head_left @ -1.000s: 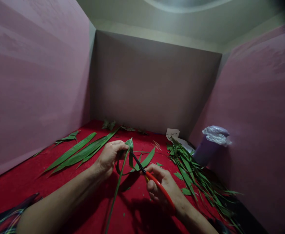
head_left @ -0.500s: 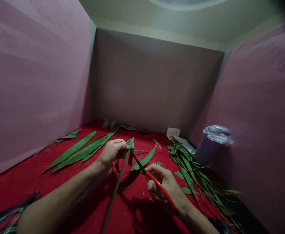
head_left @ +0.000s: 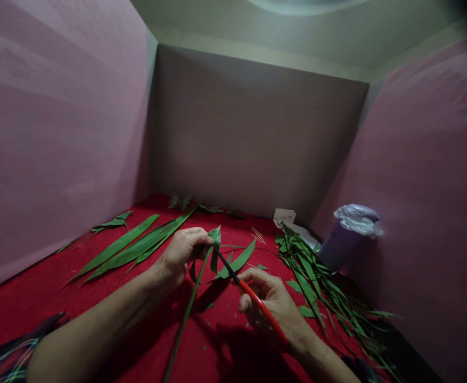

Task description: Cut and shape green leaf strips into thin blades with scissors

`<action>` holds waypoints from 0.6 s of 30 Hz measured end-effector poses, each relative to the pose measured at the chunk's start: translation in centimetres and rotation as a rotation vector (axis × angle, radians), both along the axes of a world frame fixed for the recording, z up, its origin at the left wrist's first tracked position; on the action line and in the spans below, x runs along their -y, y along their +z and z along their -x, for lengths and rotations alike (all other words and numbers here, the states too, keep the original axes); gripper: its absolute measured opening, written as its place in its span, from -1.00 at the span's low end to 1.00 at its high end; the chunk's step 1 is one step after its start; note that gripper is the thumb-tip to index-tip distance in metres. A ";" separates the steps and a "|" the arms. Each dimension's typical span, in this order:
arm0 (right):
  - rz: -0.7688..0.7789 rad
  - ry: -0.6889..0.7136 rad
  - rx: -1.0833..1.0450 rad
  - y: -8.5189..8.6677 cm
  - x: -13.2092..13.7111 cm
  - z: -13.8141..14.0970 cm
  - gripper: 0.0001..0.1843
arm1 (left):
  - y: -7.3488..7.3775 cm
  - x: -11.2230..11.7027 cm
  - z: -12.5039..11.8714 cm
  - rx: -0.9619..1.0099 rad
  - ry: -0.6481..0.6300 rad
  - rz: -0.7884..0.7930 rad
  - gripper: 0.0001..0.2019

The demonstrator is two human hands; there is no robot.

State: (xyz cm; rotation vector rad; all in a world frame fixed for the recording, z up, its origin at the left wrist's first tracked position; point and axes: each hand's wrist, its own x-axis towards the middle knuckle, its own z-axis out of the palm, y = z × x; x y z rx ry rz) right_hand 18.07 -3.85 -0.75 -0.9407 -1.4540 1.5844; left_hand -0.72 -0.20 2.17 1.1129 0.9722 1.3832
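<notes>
My left hand (head_left: 187,250) pinches a folded green leaf (head_left: 214,235) above the red cloth (head_left: 137,319). From this leaf a long narrow strip (head_left: 189,314) hangs down towards me, and curled leaf ends dangle under the fingers. My right hand (head_left: 271,303) is wrapped round the red handles of a pair of scissors (head_left: 259,303). Their dark blades point up and left, with the tips at the folded leaf just beside my left fingertips. Whether the tips touch or cut the leaf I cannot tell. A loose pointed leaf (head_left: 239,260) shows behind the blades.
Long leaves (head_left: 133,247) lie at the left. A heap of cut leaves (head_left: 321,282) spreads along the right, beside a purple bin (head_left: 341,239) with a plastic liner. Thin sticks (head_left: 257,235) and a white card (head_left: 284,217) lie farther back. Pink walls (head_left: 57,133) stand on both sides.
Almost nothing differs. The strip's lower end has swung slightly left, and the right thumb has shifted a touch. Both hands keep their hold.
</notes>
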 end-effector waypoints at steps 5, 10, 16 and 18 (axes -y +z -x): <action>-0.001 -0.004 0.012 0.0 0.1 0.0 -0.49 | 0.0 -0.1 -0.1 -0.001 -0.001 -0.001 -0.77; -0.028 -0.010 0.036 0.1 0.2 0.0 -0.47 | 0.0 -0.2 -0.2 -0.002 -0.008 0.017 -0.77; -0.042 -0.010 0.029 0.1 0.2 0.1 -0.44 | -0.2 -0.1 -0.2 0.025 -0.009 0.056 -0.78; -0.046 -0.014 0.027 0.1 0.2 0.2 -0.45 | -0.1 0.0 -0.2 0.043 -0.008 0.066 -0.79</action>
